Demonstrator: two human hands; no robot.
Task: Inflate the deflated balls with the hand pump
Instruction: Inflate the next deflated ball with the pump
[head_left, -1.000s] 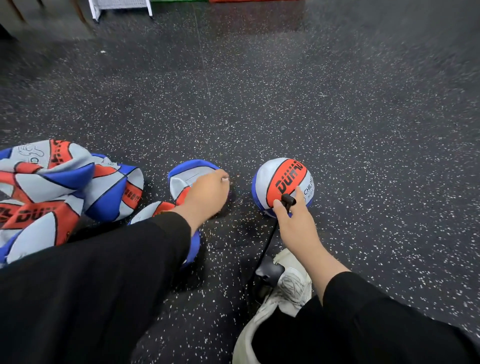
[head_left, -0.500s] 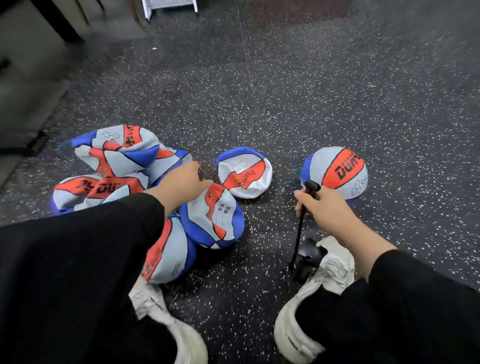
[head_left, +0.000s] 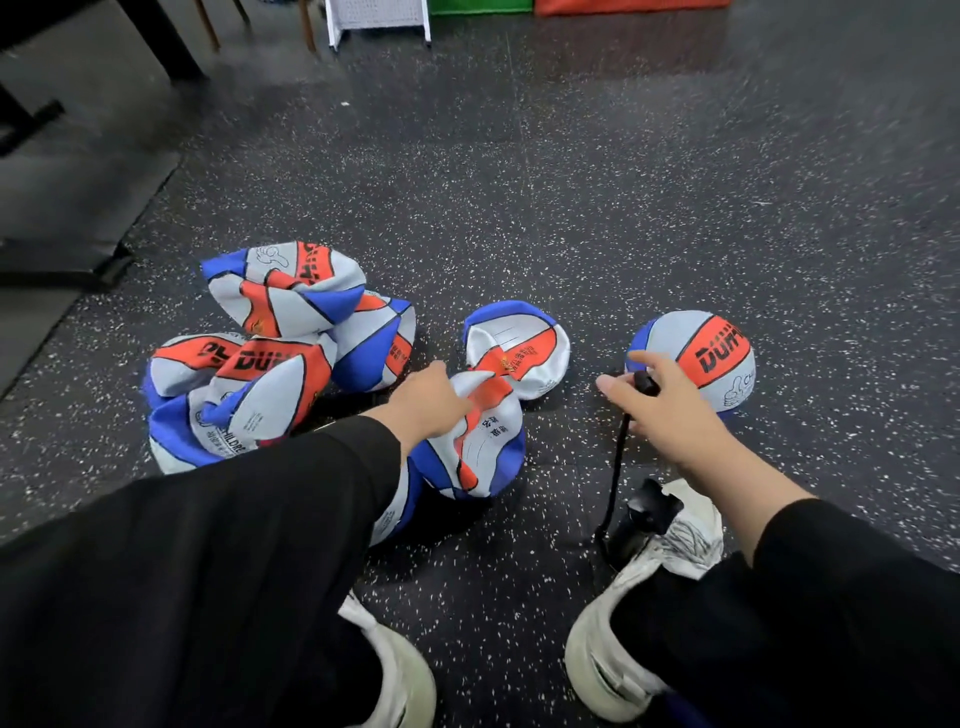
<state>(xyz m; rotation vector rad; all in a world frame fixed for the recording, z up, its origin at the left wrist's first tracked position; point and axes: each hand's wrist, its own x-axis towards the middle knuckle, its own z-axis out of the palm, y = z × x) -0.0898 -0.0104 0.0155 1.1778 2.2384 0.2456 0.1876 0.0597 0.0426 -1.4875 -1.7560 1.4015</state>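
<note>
A round inflated ball (head_left: 711, 353), white, orange and blue, sits on the floor at right. My right hand (head_left: 670, 415) is just in front of it and pinches the black nozzle end of the pump hose (head_left: 618, 452), with the index finger stretched out. The hose runs down to the black hand pump (head_left: 641, 519), pinned by my right shoe. My left hand (head_left: 426, 400) grips a fold of a flat deflated ball (head_left: 483, 452) in front of me. Another deflated ball (head_left: 519, 348) lies beyond it. A pile of several crumpled deflated balls (head_left: 270, 364) lies to the left.
My two white shoes (head_left: 613, 654) stand on the speckled black rubber floor. A grey mat (head_left: 67, 208) and dark furniture legs are at the far left. A white frame (head_left: 379, 21) with green and orange blocks is at the top edge.
My left hand left the half-flat ball, passed by the pile and now grips the near deflated ball. My right hand has drawn the hose end off the inflated ball. The view shifted left.
</note>
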